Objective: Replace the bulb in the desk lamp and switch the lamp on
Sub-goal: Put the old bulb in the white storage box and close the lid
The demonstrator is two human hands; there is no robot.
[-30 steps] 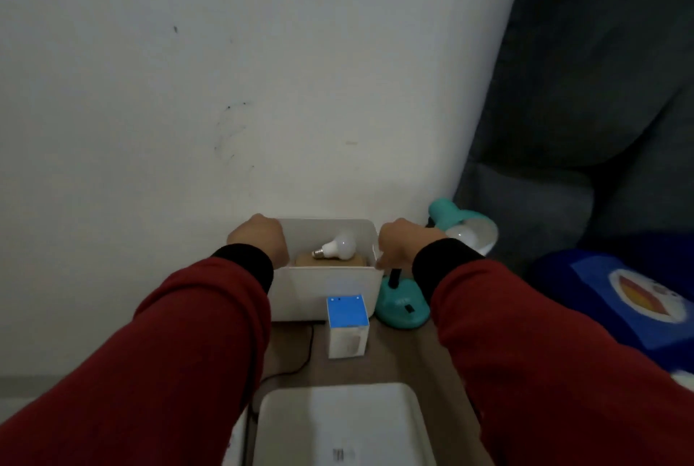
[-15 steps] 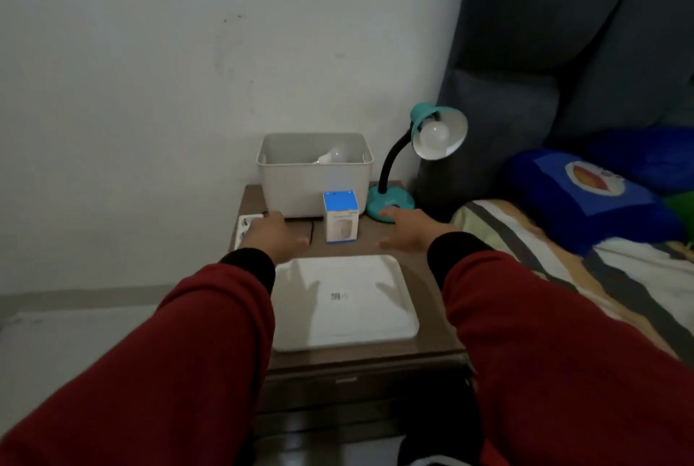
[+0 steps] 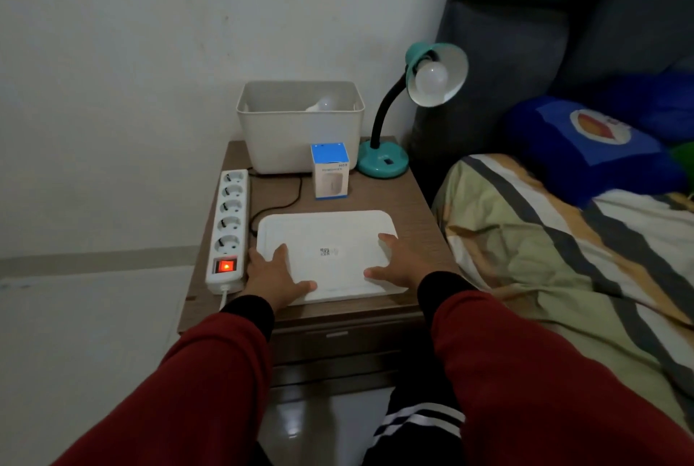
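Observation:
A teal desk lamp [image 3: 383,163] with a black gooseneck stands at the back right of the bedside table; its shade faces me with an unlit white bulb [image 3: 432,76] in it. A second bulb [image 3: 325,104] lies inside the white bin [image 3: 300,139] at the back. A small blue-and-white box [image 3: 330,169] stands in front of the bin. My left hand [image 3: 274,274] rests flat on the near left corner of a white lid [image 3: 326,233]. My right hand [image 3: 398,264] lies flat on its near right side. Both hands hold nothing.
A white power strip [image 3: 227,225] with a glowing red switch lies along the table's left edge; a black cord runs from the lamp toward it. A bed with a striped cover [image 3: 563,248] and a blue pillow [image 3: 593,150] is right of the table. A wall stands behind.
My hands left the bin's sides and drew back toward me, now lying flat on the white lid. The view pulled back and tilted down, bringing the power strip and bed into sight.

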